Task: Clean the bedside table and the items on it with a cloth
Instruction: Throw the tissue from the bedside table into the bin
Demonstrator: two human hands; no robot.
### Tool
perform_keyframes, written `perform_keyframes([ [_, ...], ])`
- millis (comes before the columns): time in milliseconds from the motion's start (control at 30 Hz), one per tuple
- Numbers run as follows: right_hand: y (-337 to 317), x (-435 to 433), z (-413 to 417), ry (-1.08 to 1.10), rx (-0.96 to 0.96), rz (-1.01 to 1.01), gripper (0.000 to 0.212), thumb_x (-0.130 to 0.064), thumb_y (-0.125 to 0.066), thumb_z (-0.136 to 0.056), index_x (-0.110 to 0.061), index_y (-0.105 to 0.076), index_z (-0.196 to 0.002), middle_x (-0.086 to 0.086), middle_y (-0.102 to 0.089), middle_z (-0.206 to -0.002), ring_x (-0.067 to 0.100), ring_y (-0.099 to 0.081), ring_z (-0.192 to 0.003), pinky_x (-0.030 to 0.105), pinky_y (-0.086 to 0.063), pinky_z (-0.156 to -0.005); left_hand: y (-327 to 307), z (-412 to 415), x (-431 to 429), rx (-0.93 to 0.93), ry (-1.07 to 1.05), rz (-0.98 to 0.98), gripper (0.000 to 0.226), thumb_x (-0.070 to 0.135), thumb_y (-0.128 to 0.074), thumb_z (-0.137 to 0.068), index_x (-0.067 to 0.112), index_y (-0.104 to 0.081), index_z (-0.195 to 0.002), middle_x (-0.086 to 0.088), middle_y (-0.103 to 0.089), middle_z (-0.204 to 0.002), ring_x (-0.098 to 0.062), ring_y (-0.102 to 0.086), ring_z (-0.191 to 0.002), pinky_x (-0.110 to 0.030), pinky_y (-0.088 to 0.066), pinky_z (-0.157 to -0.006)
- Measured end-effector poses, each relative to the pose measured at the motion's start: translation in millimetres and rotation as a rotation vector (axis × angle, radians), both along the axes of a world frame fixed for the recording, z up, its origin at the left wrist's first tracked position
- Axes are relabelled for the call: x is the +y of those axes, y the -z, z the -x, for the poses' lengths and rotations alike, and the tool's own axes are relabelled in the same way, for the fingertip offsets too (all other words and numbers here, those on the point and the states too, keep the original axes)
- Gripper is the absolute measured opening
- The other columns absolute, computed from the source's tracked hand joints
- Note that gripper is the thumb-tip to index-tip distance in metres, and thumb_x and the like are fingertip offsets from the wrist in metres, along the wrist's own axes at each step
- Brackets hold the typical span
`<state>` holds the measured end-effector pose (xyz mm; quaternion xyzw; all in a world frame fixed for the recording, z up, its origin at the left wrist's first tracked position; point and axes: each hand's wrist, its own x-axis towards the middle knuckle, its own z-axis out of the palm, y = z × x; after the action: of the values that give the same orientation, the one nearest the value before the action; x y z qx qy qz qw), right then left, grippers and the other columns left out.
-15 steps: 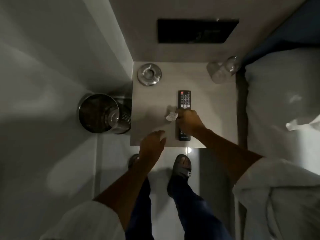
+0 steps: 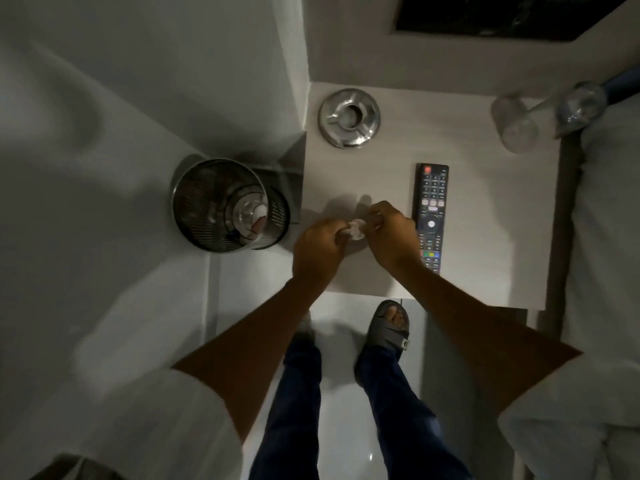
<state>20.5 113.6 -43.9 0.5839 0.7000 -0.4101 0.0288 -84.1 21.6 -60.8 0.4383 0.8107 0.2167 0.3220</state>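
Note:
A small crumpled white cloth (image 2: pixel 356 228) is pinched between both hands above the front left part of the pale bedside table (image 2: pixel 485 220). My left hand (image 2: pixel 320 249) grips its left side and my right hand (image 2: pixel 391 233) its right side. A black remote control (image 2: pixel 430 216) lies flat on the table just right of my right hand. A round metal ashtray (image 2: pixel 349 117) stands at the table's back left. Two clear glasses (image 2: pixel 516 123) lie or lean at the back right corner, blurred.
A metal mesh waste bin (image 2: pixel 230 206) stands on the floor against the table's left side. The bed with white bedding (image 2: pixel 609 237) borders the table on the right. A wall corner (image 2: pixel 298 64) rises behind the ashtray. My sandalled feet (image 2: pixel 388 327) stand at the table's front edge.
My right hand left the remote and moved left with the cloth. My left hand rose from the table's front edge and took hold of the cloth too. The view moved closer.

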Motion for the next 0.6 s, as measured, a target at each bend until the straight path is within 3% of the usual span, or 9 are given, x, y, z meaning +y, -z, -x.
perform_keyframes([
  [67,-1,-9,29,0.018,0.067,0.112,0.023,-0.011,-0.059,-0.087,-0.009,-0.066,-0.108,0.015,-0.072,-0.104,0.035,-0.069,-0.091,0.049,-0.057,-0.079,2,28,-22,0.03,-0.082,0.052,0.031,0.033,-0.053,-0.097,0.007,-0.069,-0.094,-0.013,-0.07,-0.087,-0.024,-0.063,-0.078,-0.021,-0.039,-0.062],
  [133,2,-23,68,-0.015,0.13,0.219,0.023,-0.007,-0.059,-0.088,-0.007,-0.066,-0.11,0.016,-0.071,-0.107,0.035,-0.069,-0.094,0.047,-0.058,-0.083,3,58,-42,0.063,-0.166,0.119,0.027,0.03,-0.054,-0.098,0.008,-0.069,-0.103,-0.011,-0.072,-0.096,-0.025,-0.066,-0.089,-0.029,-0.048,-0.073],
  [233,5,-44,117,-0.149,0.162,0.312,0.037,-0.002,-0.061,-0.088,-0.01,-0.061,-0.123,0.012,-0.068,-0.119,0.029,-0.067,-0.103,0.026,-0.053,-0.088,2,98,-63,0.07,-0.257,0.116,0.028,0.029,-0.054,-0.098,0.008,-0.07,-0.108,-0.011,-0.074,-0.099,-0.02,-0.067,-0.089,-0.029,-0.05,-0.075],
  [367,9,-58,150,-0.129,0.217,0.415,0.047,-0.001,-0.056,-0.091,-0.011,-0.05,-0.137,0.017,-0.063,-0.125,0.035,-0.063,-0.111,0.04,-0.054,-0.093,3,139,-77,0.125,-0.312,0.148,0.032,0.029,-0.052,-0.099,0.006,-0.071,-0.11,-0.016,-0.074,-0.104,-0.029,-0.068,-0.097,-0.03,-0.049,-0.08],
  [500,10,-57,151,-0.185,0.148,0.319,0.037,-0.013,-0.056,-0.093,-0.014,-0.056,-0.13,0.011,-0.065,-0.125,0.028,-0.062,-0.11,0.024,-0.047,-0.082,4,158,-82,0.115,-0.245,0.24,0.032,0.029,-0.054,-0.098,0.008,-0.067,-0.117,-0.016,-0.071,-0.111,-0.032,-0.065,-0.102,-0.037,-0.051,-0.083],
  [600,3,-51,134,-0.104,0.11,0.295,0.035,-0.012,-0.051,-0.09,-0.012,-0.059,-0.125,0.015,-0.065,-0.124,0.034,-0.062,-0.109,0.037,-0.052,-0.091,10,161,-86,0.124,-0.159,0.342,0.027,0.02,-0.054,-0.096,0.014,-0.066,-0.119,-0.013,-0.069,-0.116,-0.032,-0.063,-0.106,-0.041,-0.054,-0.089],
])
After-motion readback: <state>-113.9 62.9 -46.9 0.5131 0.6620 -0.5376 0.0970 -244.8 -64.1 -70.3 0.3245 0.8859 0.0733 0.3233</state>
